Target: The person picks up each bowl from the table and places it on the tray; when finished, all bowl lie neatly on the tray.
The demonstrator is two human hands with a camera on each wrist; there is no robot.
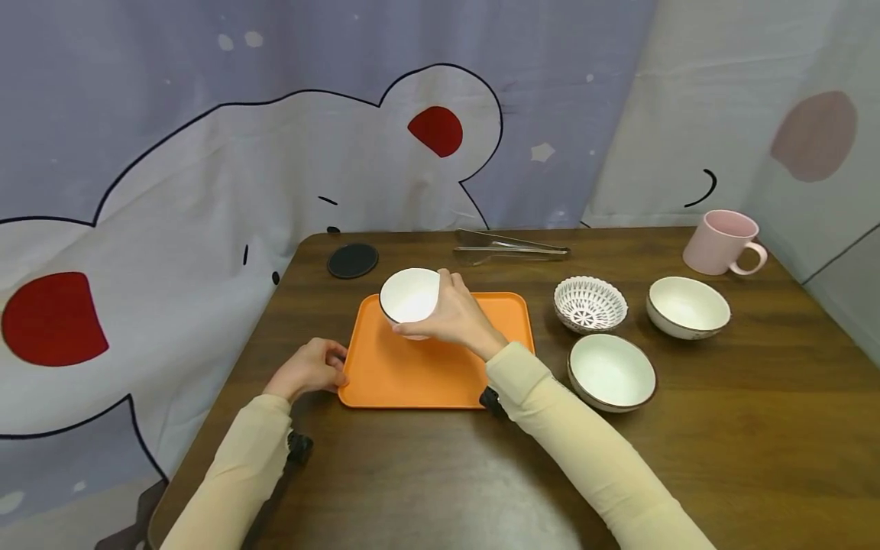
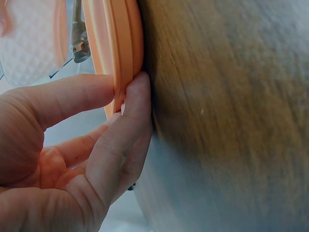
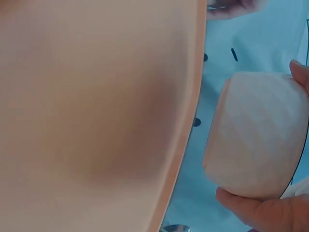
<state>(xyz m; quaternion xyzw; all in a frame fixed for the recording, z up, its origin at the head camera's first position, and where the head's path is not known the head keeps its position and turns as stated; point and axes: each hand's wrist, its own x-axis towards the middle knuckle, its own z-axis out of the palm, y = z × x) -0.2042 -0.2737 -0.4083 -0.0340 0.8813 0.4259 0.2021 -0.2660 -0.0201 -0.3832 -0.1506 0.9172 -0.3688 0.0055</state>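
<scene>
Right hand (image 1: 457,315) grips a round, dark-rimmed, white ceramic-looking bowl (image 1: 410,294) in the head view, with a flat orange rectangular tray (image 1: 426,374) below that grip; left wrist cam: left hand (image 2: 99,159) pinches the tray's edge, which should help keep it steady imo; right wrist cam: fingers and thumb span the bowl's sides, bowl off the tray; I'd keep it level, no hard squeezing.

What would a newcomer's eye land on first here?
Probably the orange tray on the brown table, its left edge pinched by the left hand. Over it, the right hand holds a white bowl. Behind the table, red patches stand out on the pale cloth.
</scene>
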